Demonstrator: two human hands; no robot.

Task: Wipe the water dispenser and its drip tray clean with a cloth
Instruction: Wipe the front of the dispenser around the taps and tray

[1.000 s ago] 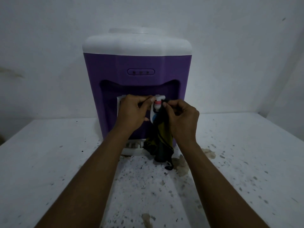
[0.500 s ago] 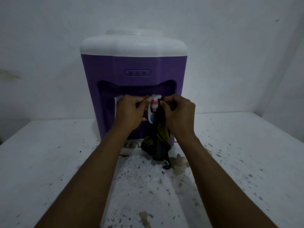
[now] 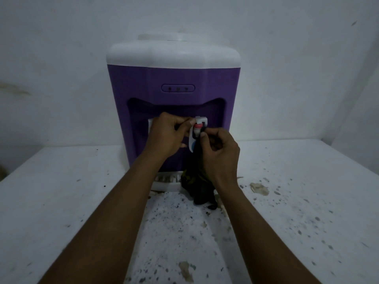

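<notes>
Both hands: left hand (image 3: 167, 136) steadies tap (image 3: 200, 125), right hand (image 3: 220, 149) pinching cloth (image 3: 196, 181).

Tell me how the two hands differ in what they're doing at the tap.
The right hand grips a dark cloth that hangs to the drip tray; the left hand holds no cloth. The left hand sits higher, left of the tap; the right hand sits lower, right of it. Both touch the tap.

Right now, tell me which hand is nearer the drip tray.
Right. The right hand grips the dark cloth that hangs over the drip tray, sitting lower at the tap. The left hand is higher, up-left of the tray.
</notes>
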